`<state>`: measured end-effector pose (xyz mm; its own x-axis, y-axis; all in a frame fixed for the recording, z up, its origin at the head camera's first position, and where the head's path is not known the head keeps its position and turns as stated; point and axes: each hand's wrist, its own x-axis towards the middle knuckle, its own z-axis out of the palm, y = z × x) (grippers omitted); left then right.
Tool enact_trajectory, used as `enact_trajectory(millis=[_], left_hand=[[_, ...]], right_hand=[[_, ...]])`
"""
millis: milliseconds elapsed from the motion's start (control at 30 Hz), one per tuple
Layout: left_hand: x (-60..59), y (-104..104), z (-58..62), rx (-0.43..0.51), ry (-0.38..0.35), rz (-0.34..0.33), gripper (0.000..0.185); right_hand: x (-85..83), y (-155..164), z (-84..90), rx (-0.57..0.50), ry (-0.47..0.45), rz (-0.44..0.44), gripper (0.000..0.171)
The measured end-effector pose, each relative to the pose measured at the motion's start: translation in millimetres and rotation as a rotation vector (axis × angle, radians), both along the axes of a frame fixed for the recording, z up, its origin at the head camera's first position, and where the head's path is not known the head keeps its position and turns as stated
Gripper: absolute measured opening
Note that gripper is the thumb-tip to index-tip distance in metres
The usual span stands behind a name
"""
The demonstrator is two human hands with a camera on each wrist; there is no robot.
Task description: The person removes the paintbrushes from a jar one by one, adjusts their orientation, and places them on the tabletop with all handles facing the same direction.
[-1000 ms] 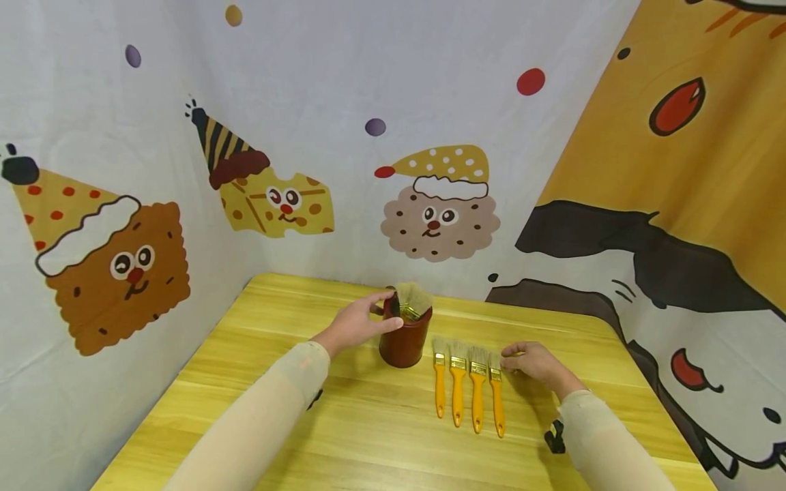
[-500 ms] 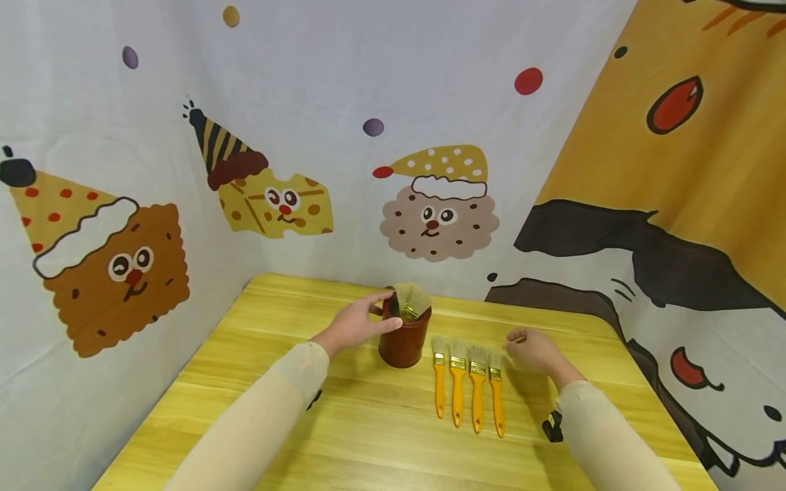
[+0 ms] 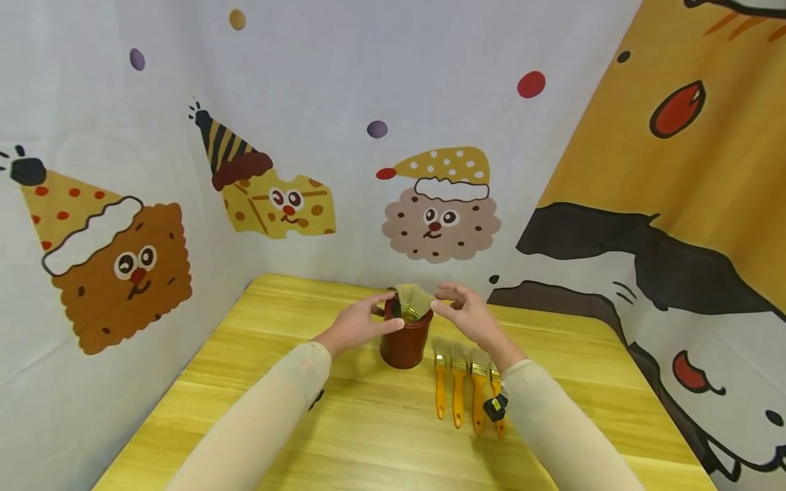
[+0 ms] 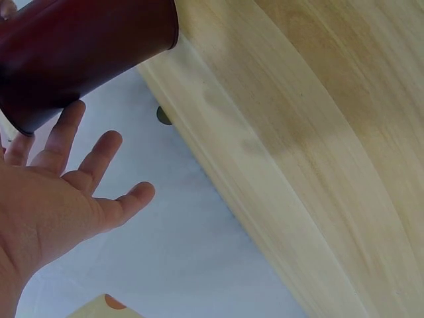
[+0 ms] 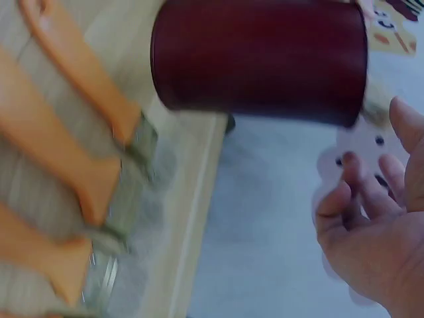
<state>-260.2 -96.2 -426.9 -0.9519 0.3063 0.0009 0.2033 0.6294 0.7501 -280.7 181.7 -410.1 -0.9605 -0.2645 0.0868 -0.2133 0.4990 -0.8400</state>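
Head view, left hand (image 3: 356,326) steadying red cup (image 3: 405,341), right hand (image 3: 468,315) beside rim

left hand (image 3: 359,324) extended forward, thumb and fingers spread and curved; right hand (image 3: 464,313) raised beside it, fingers loosely curled; both forearms sleeved

You sit in a staged recording booth: cartoon-printed cloth backdrops (image 3: 393,136) wall in a lone wooden table (image 3: 258,354) on the left, far and right sides.
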Motion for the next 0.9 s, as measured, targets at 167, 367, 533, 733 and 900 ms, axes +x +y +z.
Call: enact_trajectory(millis=[167,367,533,733,900], left_hand=[[0.7,1.3,-1.7,0.029,-0.021,-0.012,0.078],[-1.7,0.3,-2.6,0.029,-0.028,-0.004,0.078],[0.9,-0.4,-1.0,0.041,-0.022,-0.006,0.079],[1.2,-1.4,-1.8,0.054,-0.021,-0.010,0.078],[-0.6,-0.8,-2.1,0.025,0.003,-0.011,0.078]], right_hand=[[1.8,-19.4,-6.2,-0.027,0.085,-0.016,0.057],[5.7,-33.4,-10.9,0.071,0.246,-0.051,0.050],[8.1,-40.3,-11.5,0.122,0.347,-0.102,0.041],[9.1,-44.4,-4.2,0.135,0.361,-0.102,0.036],[10.9,-45.1,20.9,0.050,0.312,-0.088,0.033]])
